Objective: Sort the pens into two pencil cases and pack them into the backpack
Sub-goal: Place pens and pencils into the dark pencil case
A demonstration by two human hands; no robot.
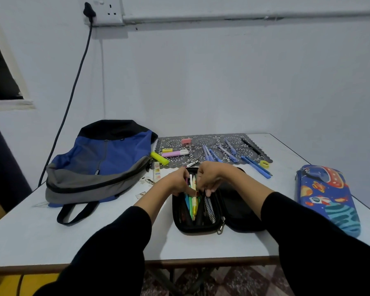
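A black pencil case (239, 212) lies open on the table in front of me, its left half holding several coloured pens (193, 205). My left hand (176, 182) and my right hand (212, 178) are both over that half, fingers pinched around the pens' upper ends. A blue space-print pencil case (329, 197) lies shut at the right. A blue, grey and black backpack (100, 161) lies flat at the left. Several blue pens (222, 153) lie loose on the patterned mat (203, 142) behind the case.
On the mat and beside it lie a pink eraser (186, 141), a pink marker (175, 154), a yellow highlighter (159, 158), a black pen (251, 146) and a yellow sharpener (264, 164). The white table (51, 242) meets a wall; a cable (73, 88) hangs at left.
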